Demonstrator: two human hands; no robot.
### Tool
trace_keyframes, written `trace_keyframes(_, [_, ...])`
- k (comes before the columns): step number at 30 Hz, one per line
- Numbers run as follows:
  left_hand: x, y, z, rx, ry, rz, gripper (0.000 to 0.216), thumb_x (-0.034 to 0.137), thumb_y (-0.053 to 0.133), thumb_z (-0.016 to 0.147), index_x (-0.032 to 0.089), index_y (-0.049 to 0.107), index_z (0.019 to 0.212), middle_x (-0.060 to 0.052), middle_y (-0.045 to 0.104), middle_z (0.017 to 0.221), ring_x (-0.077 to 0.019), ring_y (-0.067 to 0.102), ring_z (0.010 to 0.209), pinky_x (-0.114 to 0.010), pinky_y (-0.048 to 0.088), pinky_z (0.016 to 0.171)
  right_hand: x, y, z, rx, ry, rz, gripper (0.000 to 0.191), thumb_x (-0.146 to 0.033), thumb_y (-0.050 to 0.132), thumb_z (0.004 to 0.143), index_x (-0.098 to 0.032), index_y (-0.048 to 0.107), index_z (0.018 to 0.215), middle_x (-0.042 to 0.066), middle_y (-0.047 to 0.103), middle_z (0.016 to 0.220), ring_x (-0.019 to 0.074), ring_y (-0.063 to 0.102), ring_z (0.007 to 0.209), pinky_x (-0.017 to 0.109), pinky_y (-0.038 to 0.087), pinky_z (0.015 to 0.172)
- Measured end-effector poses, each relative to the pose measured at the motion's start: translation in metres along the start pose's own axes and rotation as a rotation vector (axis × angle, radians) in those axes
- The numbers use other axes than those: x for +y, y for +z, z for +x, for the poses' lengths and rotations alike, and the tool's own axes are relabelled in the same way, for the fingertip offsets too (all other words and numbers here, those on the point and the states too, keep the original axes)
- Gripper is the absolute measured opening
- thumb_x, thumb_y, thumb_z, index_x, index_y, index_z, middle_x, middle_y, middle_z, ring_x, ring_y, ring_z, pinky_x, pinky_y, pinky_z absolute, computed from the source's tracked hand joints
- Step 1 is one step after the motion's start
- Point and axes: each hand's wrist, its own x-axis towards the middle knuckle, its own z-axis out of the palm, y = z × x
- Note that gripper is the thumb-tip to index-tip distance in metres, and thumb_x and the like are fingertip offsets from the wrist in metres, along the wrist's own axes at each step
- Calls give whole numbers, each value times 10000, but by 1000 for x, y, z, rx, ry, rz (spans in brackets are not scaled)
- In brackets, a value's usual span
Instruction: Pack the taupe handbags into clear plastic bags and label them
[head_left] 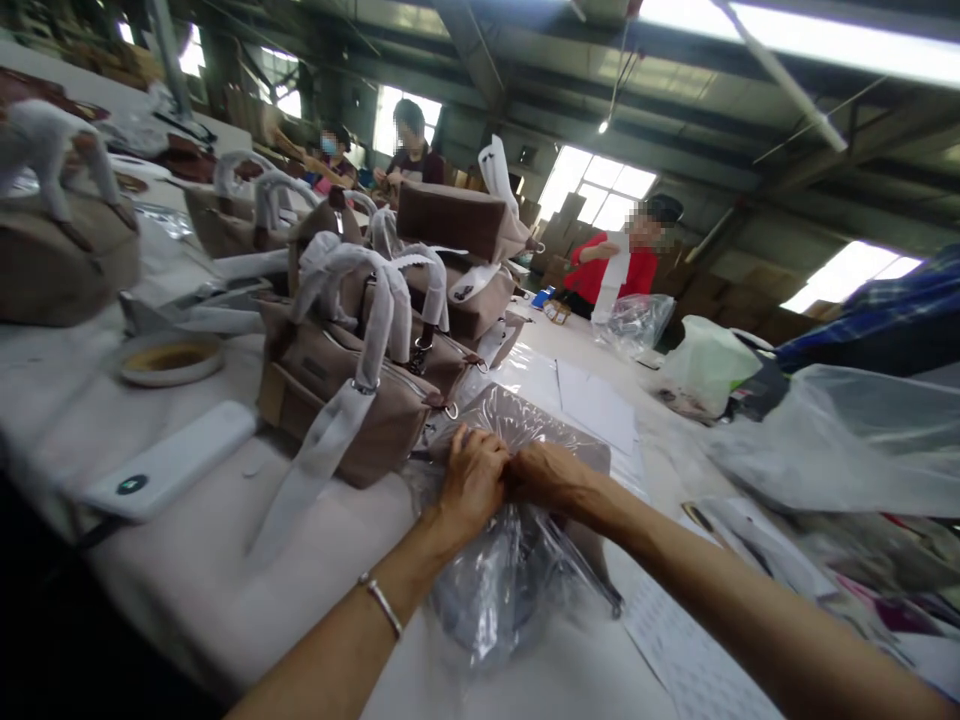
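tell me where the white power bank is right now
In the head view the white power bank lies on the table's left side, below the small dish and left of the nearest brown handbag.

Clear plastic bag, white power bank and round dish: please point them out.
Clear plastic bag (517, 420), head view, upper part beyond the hands.
White power bank (172, 460), head view, middle of its top.
Round dish (170, 358), head view, its inside.

Two hands, left hand (471, 478) and right hand (551, 474), both pressed on one clear plastic bag (501, 570). One bracelet (383, 605) on the left wrist. At least six brown handbags (352, 395) with wrapped handles along the table (217, 570); exact number hard to tell. One white power bank (169, 462). One shallow dish (169, 358). Three other people (619, 262) at the far end.
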Motion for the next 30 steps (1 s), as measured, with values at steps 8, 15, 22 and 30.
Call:
trace_keyframes(8, [0, 1, 0, 7, -19, 22, 153, 119, 585, 881, 203, 713, 876, -54, 711, 967, -254, 582, 1058, -513, 259, 1140, -10, 4, -5, 76, 8, -192, 126, -116, 620, 854, -177, 705, 784, 110, 715, 786, 254, 663, 718, 366, 486, 705])
trace_keyframes(15, [5, 0, 1, 25, 16, 67, 149, 90, 637, 812, 204, 666, 721, -31, 710, 956, -249, 589, 1045, -520, 234, 1146, 34, 3, -7, 240, 102, -127, 824, -533, 883, 602, -189, 566, 1280, 168, 542, 1374, 361, 488, 1252, 478, 394, 1028])
trace_keyframes(22, [6, -3, 7, 13, -9, 56, 171, 65, 622, 779, 204, 643, 680, -45, 724, 956, -260, 600, 1060, -541, 219, 1149, 58, 23, -38, 364, 248, 228, 1060, -538, 861, 628, -151, 383, 1490, 214, 336, 1561, 373, 324, 1424, 513, 276, 1151])
trace_keyframes(30, [27, -20, -1, 19, 161, 24, 177, 166, 647, 881, 233, 653, 1044, -48, 652, 1269, -244, 535, 1246, -536, 181, 1183, 54, 21, -147, 432, 347, 677, 154, -373, 661, 867, -241, 723, 819, 5, 715, 815, 198, 668, 762, 323, 507, 722])
